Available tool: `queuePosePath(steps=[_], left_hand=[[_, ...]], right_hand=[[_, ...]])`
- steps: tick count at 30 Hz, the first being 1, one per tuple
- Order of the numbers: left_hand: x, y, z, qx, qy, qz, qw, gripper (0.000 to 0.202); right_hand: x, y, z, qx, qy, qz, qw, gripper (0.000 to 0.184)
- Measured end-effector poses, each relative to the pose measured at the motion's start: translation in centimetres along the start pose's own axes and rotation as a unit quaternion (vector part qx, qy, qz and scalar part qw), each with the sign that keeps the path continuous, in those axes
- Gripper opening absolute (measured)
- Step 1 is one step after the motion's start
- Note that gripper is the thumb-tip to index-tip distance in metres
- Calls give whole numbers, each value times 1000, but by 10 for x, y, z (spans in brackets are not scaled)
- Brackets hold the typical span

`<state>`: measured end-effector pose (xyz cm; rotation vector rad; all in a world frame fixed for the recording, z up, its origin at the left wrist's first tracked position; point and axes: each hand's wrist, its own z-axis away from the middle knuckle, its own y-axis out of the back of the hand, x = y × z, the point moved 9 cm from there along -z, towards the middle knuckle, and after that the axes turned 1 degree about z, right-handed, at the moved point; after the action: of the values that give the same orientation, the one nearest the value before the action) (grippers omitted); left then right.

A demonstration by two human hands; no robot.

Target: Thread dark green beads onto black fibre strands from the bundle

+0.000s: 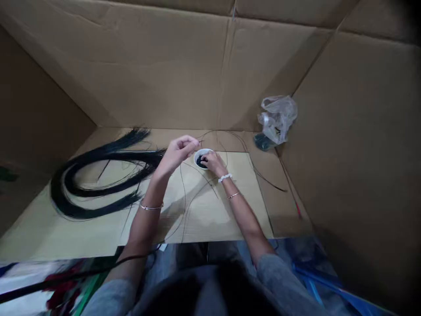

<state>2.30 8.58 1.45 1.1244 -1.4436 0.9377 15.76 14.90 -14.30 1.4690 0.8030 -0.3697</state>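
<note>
My left hand [180, 152] is raised just left of a small white bowl [196, 154], thumb and fingers pinched together on a thin dark strand, whose end pokes out past the fingertips. Inside the bowl lie small black pieces [199, 161], too small to name. My right hand [214, 162] reaches over the bowl's right rim with its fingertips down among those pieces. Its fingers are drawn together; whatever may be between them is hidden. Several loose thin strands [184, 193] curve across the pale board [230, 210] beneath my forearms.
To the left, a thick looped bundle of black strands [59, 188] lies on the board. A crumpled clear plastic bag [279, 116] sits at the back right, with a dark round item [263, 141] beside it. Cardboard walls [164, 66] enclose the back and both sides.
</note>
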Motion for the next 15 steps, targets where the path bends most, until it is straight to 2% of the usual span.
queuePosePath(steps=[4, 9, 15], left_hand=[[-1, -2, 1, -2, -5, 5, 1000, 26], [-2, -3, -1, -9, -16, 10, 1000, 23], [-2, 8, -3, 21, -18, 8, 1000, 21]], right_hand=[[-3, -2, 0, 10, -1, -20, 1000, 35], [0, 4, -3, 32, 6, -92, 995, 9], [-3, 27, -3, 74, 0, -266, 961, 16]])
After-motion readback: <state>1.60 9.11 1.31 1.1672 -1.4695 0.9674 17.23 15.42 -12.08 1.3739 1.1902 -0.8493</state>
